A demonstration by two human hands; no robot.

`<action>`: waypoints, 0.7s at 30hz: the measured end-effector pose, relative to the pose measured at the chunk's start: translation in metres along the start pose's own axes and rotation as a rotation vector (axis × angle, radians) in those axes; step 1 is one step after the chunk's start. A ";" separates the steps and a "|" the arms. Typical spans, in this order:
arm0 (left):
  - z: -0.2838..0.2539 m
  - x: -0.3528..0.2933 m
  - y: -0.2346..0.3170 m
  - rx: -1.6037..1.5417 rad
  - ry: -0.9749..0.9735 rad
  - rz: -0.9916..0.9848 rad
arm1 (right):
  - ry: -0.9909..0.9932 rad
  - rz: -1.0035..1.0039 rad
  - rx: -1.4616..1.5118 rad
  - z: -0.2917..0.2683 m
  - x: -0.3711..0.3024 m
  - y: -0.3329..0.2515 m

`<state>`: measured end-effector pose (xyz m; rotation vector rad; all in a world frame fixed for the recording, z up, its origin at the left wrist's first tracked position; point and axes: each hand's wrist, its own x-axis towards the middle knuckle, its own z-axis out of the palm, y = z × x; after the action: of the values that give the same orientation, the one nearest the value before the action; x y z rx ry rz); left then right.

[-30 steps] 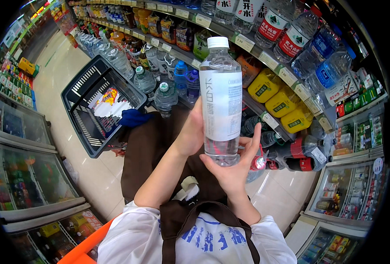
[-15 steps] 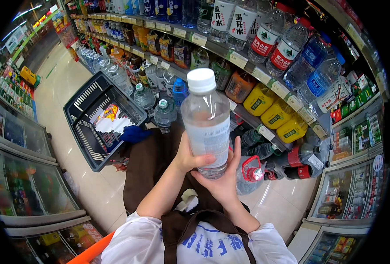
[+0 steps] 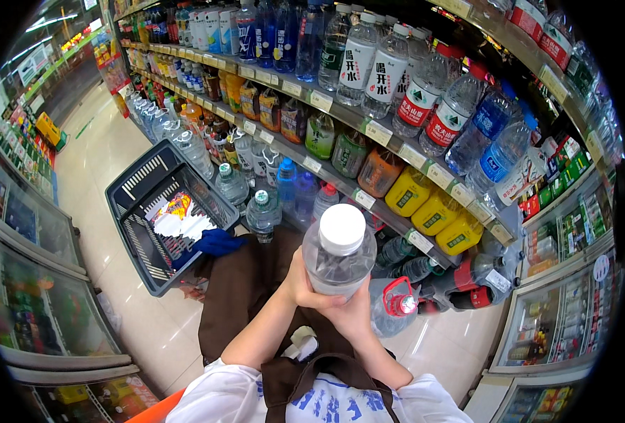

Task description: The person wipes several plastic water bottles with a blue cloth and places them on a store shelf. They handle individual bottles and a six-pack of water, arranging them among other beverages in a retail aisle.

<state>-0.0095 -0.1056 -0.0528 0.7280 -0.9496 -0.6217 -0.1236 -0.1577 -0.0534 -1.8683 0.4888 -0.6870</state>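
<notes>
The clear bottle [image 3: 335,269] is standing out in the middle of the frame, held in the person's hands, with its white cap [image 3: 342,230] facing the viewpoint. Compared with half a second ago, the bottle is tipping further toward the viewpoint and its cap is sitting lower in the frame. The label is now showing only as a narrow pale patch below the shoulder. For the handling, this seems to mean that the bottle is being turned rather than opened: the cap is staying on, and no finger is touching it.

The left hand [image 3: 304,286] is closing around the left side of the bottle, its thumb crossing the front. The right hand [image 3: 355,314] is lying against the lower right part; most of its fingers are hiding behind the bottle, so how far it is closing I cannot tell.

At centre left, a dark grey basket [image 3: 210,193] is holding papers, with a blue cloth [image 3: 219,242] hanging over its near right corner. Just right of the hands, a large clear jug [image 3: 387,319] with a red handle is standing on the pale floor [image 3: 439,349]. Toward the upper right, yellow bottles [image 3: 436,211] are lining a shelf, with water bottles standing above them.
</notes>
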 end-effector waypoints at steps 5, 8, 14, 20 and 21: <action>-0.010 -0.009 -0.019 0.025 0.047 0.109 | -0.036 0.032 0.042 0.004 0.001 0.003; -0.001 0.005 0.003 0.435 0.057 0.440 | 0.046 -0.156 0.055 0.004 0.012 -0.025; 0.014 0.015 0.024 1.162 0.101 0.800 | -0.087 0.243 1.089 0.023 0.013 0.021; 0.006 0.011 0.028 1.414 0.131 0.923 | -0.119 -0.073 0.412 0.020 0.006 0.014; 0.007 0.011 0.031 1.445 0.128 0.931 | -0.107 -0.135 0.152 0.021 0.002 0.021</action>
<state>-0.0061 -0.0969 -0.0209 1.3741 -1.4019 1.0738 -0.1093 -0.1525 -0.0790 -1.7950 0.2365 -0.6898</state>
